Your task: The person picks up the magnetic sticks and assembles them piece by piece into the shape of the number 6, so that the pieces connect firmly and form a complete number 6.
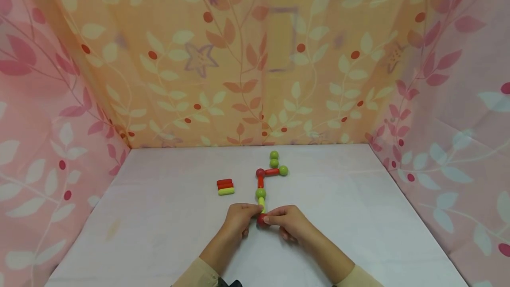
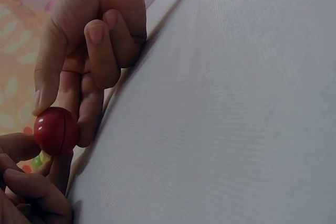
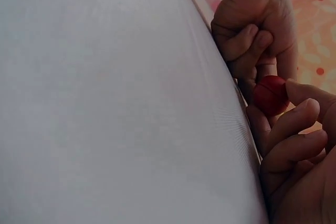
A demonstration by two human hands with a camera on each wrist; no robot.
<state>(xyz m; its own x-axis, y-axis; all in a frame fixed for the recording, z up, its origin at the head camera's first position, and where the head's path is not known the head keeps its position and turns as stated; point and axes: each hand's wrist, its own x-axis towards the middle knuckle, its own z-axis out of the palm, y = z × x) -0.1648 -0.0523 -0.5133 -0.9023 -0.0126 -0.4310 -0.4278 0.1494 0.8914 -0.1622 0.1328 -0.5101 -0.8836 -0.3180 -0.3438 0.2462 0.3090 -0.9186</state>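
Note:
A chain of toy balls and sticks runs away from the hands on the white table. At its near end my right hand (image 1: 292, 223) pinches a red ball (image 2: 55, 131) between thumb and fingers. My left hand (image 1: 238, 220) holds the yellow-green stick (image 1: 261, 201) just beyond that ball, and its fingers partly hide where the two meet. Past the stick come a green ball (image 1: 260, 193), a red stick (image 1: 260, 182) and a dark red ball (image 1: 260, 172). From there another red stick (image 1: 272, 172) points right to a second green ball (image 1: 283, 170).
Two more green balls (image 1: 274, 159) sit close together beyond the chain's far end. To its left lie two red sticks (image 1: 224, 182) and a yellow-green stick (image 1: 226, 191), side by side. Patterned cloth (image 1: 239, 79) encloses the white tabletop (image 1: 167, 234) at the back and both sides.

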